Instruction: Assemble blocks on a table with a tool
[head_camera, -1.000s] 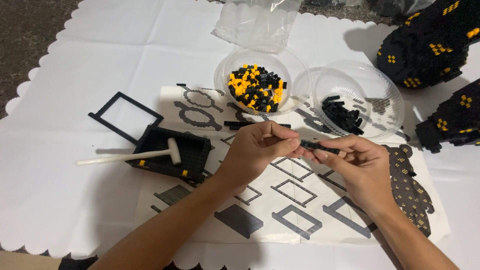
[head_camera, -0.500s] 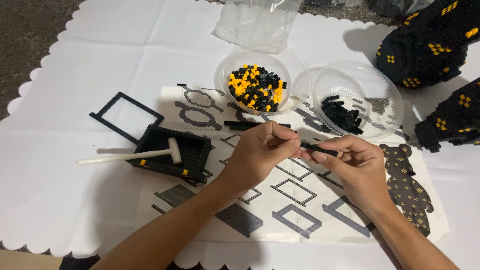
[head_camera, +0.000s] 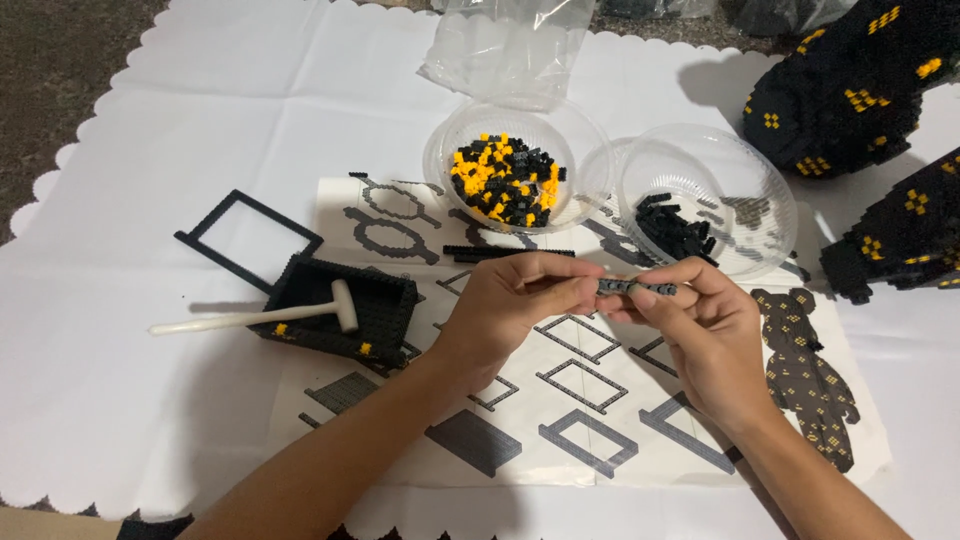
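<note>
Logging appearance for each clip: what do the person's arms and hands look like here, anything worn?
Both forearms are bare, with no sleeves in view. The left hand and right hand wear no gloves, and no rings, watch or bracelets show. Fingernails look short and unpainted.

A crumpled clear plastic bag (head_camera: 510, 50) lies at the far edge of the worktop (head_camera: 150, 150), well beyond the fingers (head_camera: 575, 290). Nearer, just past the fingertips, stand two round clear plastic tubs: one (head_camera: 440, 150) holding black and yellow pieces, the other (head_camera: 760, 180) black pieces only. Directly beneath the fingers spreads a white printed instruction sheet (head_camera: 620, 470) showing grey frame outlines and, at its right side, a dark bear figure.
</note>
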